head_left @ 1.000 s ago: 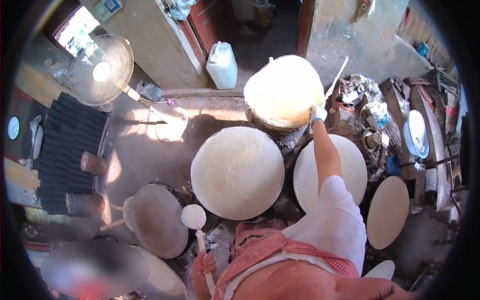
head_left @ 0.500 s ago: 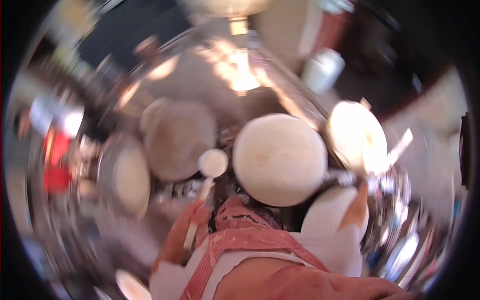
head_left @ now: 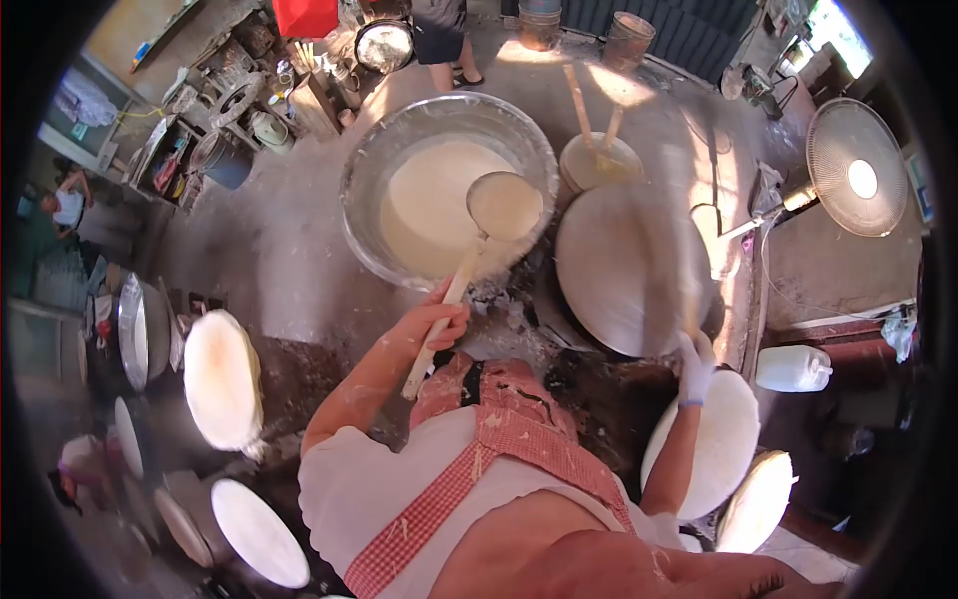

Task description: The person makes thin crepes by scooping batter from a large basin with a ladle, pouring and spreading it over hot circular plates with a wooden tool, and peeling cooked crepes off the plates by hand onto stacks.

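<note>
My left hand (head_left: 431, 327) is closed round the pale handle of a ladle (head_left: 504, 207). The ladle's round bowl, coated in batter, is over the right side of a wide metal basin (head_left: 351, 215) holding cream-coloured batter (head_left: 434, 200). My right hand (head_left: 696, 361), in a whitish glove, is closed at the near right edge of a large round griddle (head_left: 609, 270). From it a long pale tool (head_left: 687, 270), smeared by motion, reaches across the griddle; its kind I cannot make out. Below that hand lies a white round flatbread (head_left: 711, 439).
Behind the griddle stands a small pan (head_left: 624, 165) with two handles sticking out. A fan (head_left: 858, 168) and a white jug (head_left: 793, 369) are at the right. More pale rounds (head_left: 222, 379) sit at the left. Another person's legs (head_left: 442, 50) show at the back.
The view has swung left, bringing the batter basin into sight. The ladle now hangs over the basin. My right hand has moved from a pale round at the right to the griddle.
</note>
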Tool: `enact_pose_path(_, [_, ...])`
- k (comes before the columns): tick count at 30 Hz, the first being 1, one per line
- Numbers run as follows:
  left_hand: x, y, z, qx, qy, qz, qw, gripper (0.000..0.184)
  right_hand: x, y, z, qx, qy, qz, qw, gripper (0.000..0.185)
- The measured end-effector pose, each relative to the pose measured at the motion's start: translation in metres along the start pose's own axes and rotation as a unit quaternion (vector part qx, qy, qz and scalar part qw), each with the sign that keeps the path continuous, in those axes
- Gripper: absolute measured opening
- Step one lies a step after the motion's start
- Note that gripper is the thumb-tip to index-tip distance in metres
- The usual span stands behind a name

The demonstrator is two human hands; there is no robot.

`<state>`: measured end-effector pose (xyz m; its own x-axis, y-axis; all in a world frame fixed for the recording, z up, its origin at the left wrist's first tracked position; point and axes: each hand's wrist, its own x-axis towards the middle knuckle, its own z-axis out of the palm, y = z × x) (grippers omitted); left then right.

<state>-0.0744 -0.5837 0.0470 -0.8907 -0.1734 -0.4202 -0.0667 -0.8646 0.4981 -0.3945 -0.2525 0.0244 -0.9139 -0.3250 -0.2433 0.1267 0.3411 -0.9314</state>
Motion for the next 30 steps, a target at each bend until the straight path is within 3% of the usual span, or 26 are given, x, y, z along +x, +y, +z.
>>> enact_pose_path(1, [0.006, 0.024, -0.032, 0.017, 0.002, 0.012, 1.000, 0.050, 0.015, -0.007, 0.050, -0.089, -0.037, -0.043, 0.994, 0.020])
enact_pose_path(2, [0.019, 0.049, -0.062, 0.032, 0.000, 0.028, 0.999, 0.057, 0.024, -0.028, 0.100, -0.171, -0.085, 0.031, 0.981, 0.025])
enact_pose_path(3, [0.034, 0.067, -0.093, 0.051, 0.052, 0.014, 0.997, 0.054, 0.048, -0.007, 0.143, -0.335, -0.096, -0.151, 0.925, 0.034])
enact_pose_path(4, [0.051, 0.079, -0.130, 0.067, 0.109, -0.014, 0.992, 0.052, 0.045, -0.030, 0.189, -0.395, -0.123, -0.175, 0.894, 0.039])
enact_pose_path(5, [0.070, 0.092, -0.170, 0.093, 0.161, -0.039, 0.982, 0.049, 0.040, -0.055, 0.233, -0.428, -0.151, -0.148, 0.879, 0.038])
enact_pose_path(7, [0.116, 0.101, -0.252, 0.014, 0.243, -0.069, 0.968, 0.035, 0.052, -0.051, 0.298, -0.555, -0.202, -0.156, 0.792, 0.031])
enact_pose_path(8, [0.130, 0.104, -0.281, 0.044, 0.260, -0.076, 0.962, 0.034, 0.049, -0.049, 0.327, -0.609, -0.217, -0.162, 0.746, 0.028])
enact_pose_path(10, [0.154, 0.105, -0.327, 0.101, 0.293, -0.088, 0.947, 0.030, 0.033, -0.063, 0.363, -0.632, -0.266, -0.171, 0.707, 0.027])
enact_pose_path(11, [0.163, 0.101, -0.346, 0.126, 0.310, -0.092, 0.938, 0.029, 0.030, -0.079, 0.370, -0.618, -0.287, -0.178, 0.710, 0.030])
enact_pose_path(14, [0.159, 0.086, -0.368, 0.194, 0.354, -0.095, 0.910, 0.026, 0.032, -0.091, 0.374, -0.512, -0.243, -0.129, 0.814, 0.034])
enact_pose_path(15, [0.159, 0.086, -0.359, 0.207, 0.361, -0.084, 0.905, 0.027, 0.037, -0.059, 0.379, -0.536, -0.225, -0.091, 0.809, 0.036])
enact_pose_path(16, [0.159, 0.090, -0.351, 0.223, 0.367, -0.072, 0.900, 0.027, 0.035, -0.042, 0.384, -0.587, -0.237, -0.129, 0.763, 0.037])
enact_pose_path(18, [0.159, 0.107, -0.336, 0.228, 0.351, -0.065, 0.906, 0.026, 0.028, -0.053, 0.394, -0.578, -0.256, -0.131, 0.764, 0.037])
enact_pose_path(19, [0.155, 0.108, -0.329, 0.230, 0.345, -0.067, 0.908, 0.025, 0.024, -0.073, 0.392, -0.560, -0.246, -0.114, 0.783, 0.039])
enact_pose_path(22, [0.157, 0.122, -0.317, 0.200, 0.277, -0.103, 0.934, 0.026, 0.017, -0.032, 0.376, -0.515, -0.190, -0.091, 0.831, 0.039])
enact_pose_path(24, [0.156, 0.123, -0.298, 0.081, 0.220, -0.122, 0.964, 0.019, 0.000, -0.005, 0.370, -0.549, -0.186, -0.091, 0.810, 0.042])
enact_pose_path(25, [0.151, 0.130, -0.284, 0.027, 0.190, -0.132, 0.972, 0.018, -0.013, -0.012, 0.364, -0.527, -0.170, -0.084, 0.828, 0.041])
enact_pose_path(28, [0.135, 0.170, -0.215, -0.244, 0.181, -0.243, 0.921, 0.021, -0.045, -0.039, 0.333, -0.463, -0.097, -0.134, 0.871, 0.038])
enact_pose_path(30, [0.107, 0.206, -0.153, -0.176, 0.115, -0.192, 0.959, 0.026, -0.058, -0.064, 0.312, -0.424, -0.048, -0.200, 0.882, 0.035])
